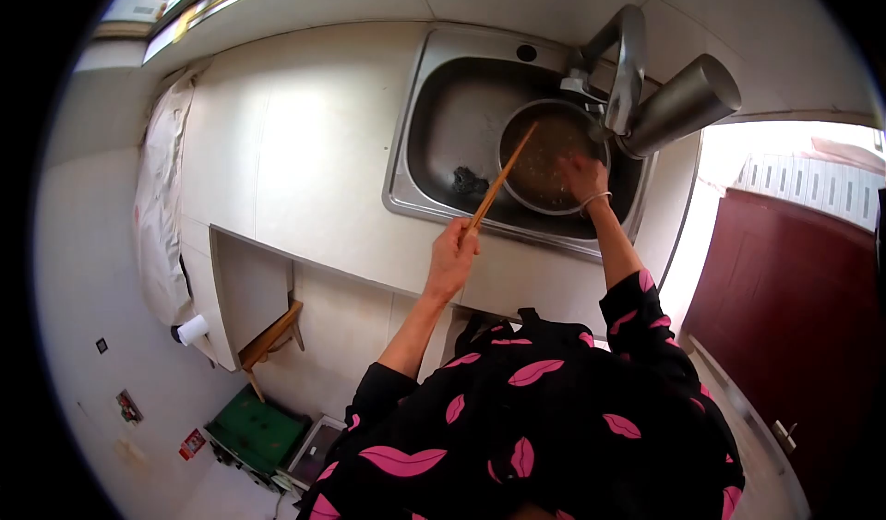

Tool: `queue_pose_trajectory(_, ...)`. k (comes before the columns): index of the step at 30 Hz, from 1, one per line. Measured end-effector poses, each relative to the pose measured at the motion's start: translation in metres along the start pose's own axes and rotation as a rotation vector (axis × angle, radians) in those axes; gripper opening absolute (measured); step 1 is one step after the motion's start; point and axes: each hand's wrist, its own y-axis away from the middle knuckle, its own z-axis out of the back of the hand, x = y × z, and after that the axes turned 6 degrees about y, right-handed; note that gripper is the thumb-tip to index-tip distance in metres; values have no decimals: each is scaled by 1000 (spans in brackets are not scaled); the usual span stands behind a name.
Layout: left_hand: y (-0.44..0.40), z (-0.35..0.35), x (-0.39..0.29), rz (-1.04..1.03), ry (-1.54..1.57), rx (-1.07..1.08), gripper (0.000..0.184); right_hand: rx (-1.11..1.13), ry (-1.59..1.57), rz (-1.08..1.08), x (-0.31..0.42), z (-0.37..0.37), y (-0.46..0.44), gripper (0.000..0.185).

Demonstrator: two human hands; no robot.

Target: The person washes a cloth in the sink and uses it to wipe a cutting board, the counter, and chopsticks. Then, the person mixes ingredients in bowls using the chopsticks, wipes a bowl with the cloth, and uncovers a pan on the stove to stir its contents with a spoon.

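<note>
- Two hands of mine are at the steel sink (pixel 443 114).
- My left hand (pixel 451 260) is curled tight around the wooden chopsticks (pixel 503 177). They slant up over the round pot (pixel 519 186).
- My right hand (pixel 583 177) reaches down into the pot, in the brownish water (pixel 543 155). Its fingers are blurry, so I can't tell if they grab anything.
- The pot sits in the right part of the sink, near the tap (pixel 631 68).
- A dark, crumpled clump (pixel 469 181) lies left of the pot.
- A thin bracelet (pixel 595 200) circles my right wrist.
</note>
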Motion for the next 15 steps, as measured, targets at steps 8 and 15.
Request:
queue_pose_trajectory(8,22,10,-39,72,139,73,15,462,-656,39,56,56,47,26)
queue_pose_trajectory(15,20,-21,39,-144,176,6,18,662,-375,110,8,12,19,35)
